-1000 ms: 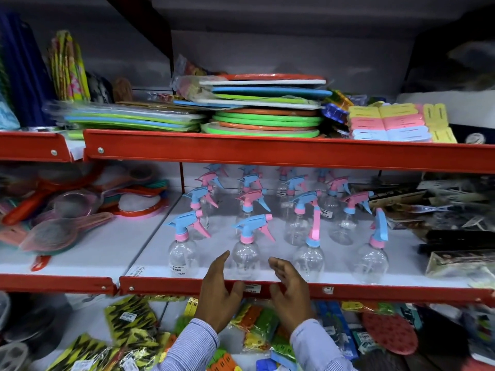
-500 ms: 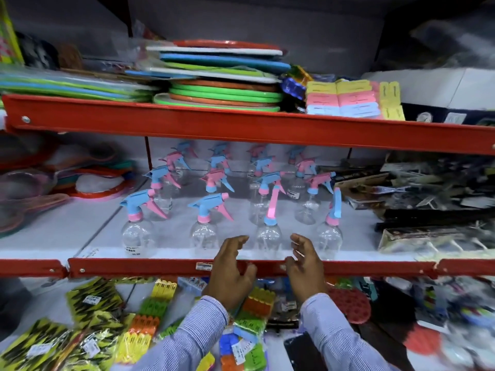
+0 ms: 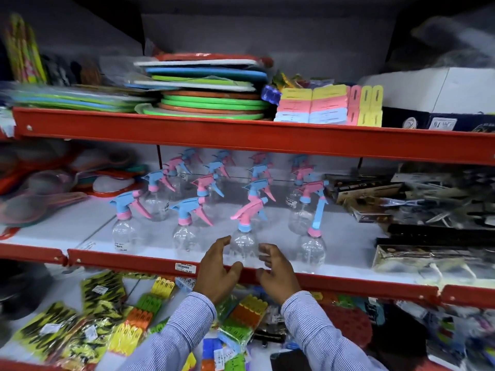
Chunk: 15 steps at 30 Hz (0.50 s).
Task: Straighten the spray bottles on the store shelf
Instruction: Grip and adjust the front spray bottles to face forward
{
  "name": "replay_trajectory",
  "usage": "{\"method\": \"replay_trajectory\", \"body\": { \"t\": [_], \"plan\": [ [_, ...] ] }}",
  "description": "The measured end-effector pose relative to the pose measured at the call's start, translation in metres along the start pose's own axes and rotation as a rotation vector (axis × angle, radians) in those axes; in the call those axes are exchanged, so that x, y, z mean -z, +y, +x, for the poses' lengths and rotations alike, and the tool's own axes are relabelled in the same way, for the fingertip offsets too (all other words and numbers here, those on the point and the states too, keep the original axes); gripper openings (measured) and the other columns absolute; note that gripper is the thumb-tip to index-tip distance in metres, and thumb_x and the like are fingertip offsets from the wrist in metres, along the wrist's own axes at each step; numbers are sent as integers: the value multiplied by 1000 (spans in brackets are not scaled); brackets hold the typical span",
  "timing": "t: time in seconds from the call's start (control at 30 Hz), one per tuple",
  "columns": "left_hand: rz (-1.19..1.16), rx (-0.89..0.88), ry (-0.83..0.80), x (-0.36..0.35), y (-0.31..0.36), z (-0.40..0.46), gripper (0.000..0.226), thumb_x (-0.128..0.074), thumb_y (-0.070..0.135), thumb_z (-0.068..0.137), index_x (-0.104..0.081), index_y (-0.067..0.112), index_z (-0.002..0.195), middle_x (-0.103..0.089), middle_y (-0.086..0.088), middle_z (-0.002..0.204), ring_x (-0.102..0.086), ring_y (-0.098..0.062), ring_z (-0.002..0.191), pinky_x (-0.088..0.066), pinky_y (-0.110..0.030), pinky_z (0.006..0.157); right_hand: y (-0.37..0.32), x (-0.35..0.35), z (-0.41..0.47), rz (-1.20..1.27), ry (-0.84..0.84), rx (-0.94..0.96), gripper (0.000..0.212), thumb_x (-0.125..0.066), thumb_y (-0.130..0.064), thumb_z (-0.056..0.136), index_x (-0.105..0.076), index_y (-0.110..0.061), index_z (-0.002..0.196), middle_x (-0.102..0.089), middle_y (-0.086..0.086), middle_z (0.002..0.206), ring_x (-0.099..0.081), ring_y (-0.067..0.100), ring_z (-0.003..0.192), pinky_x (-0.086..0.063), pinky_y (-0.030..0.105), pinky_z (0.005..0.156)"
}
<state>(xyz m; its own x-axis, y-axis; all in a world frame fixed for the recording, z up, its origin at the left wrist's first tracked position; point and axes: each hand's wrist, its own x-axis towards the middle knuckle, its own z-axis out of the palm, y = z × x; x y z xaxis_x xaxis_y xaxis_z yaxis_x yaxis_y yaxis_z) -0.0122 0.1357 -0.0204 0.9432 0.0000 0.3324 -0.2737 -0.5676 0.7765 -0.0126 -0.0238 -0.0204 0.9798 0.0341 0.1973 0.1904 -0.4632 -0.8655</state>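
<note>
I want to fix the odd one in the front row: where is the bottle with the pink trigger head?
Front row, third from the left: the pink-headed bottle stands at the shelf edge between the left hand and right hand.

Red metal shelving (image 3: 241, 139) with white shelf boards (image 3: 348, 231); grey back wall (image 3: 267, 36) behind top tier. Upper tier: stacked coloured mats (image 3: 211, 103), pastel peg packs (image 3: 313, 108), white box (image 3: 442, 89). Middle right: dark packaged goods (image 3: 415, 199). Lower tier: yellow-black packets (image 3: 67, 330). Edges blurred.
</note>
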Motion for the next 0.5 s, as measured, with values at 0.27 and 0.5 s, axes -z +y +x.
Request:
{"method": "replay_trajectory", "body": {
  "t": [0.27, 0.5],
  "plan": [
    [-35, 58, 15, 0, 4, -2, 67, -56, 28, 76, -34, 17, 139, -47, -9, 140, -49, -27, 124, -46, -40, 98, 4, -1, 0, -2, 37, -49, 56, -55, -5, 84, -36, -15, 136, -46, 6, 138, -48, 21, 123, -45, 34, 100],
    [-28, 2, -17, 1, -1, -4, 57, -53, 31, 73, -42, 22, 128, -55, -2, 131, -51, -19, 119, -44, -39, 101, 0, -1, 2, -7, -1, -54, 61, -49, 2, 83, -37, -20, 139, -47, 3, 142, -47, 16, 127, -40, 30, 107]
  ]
}}
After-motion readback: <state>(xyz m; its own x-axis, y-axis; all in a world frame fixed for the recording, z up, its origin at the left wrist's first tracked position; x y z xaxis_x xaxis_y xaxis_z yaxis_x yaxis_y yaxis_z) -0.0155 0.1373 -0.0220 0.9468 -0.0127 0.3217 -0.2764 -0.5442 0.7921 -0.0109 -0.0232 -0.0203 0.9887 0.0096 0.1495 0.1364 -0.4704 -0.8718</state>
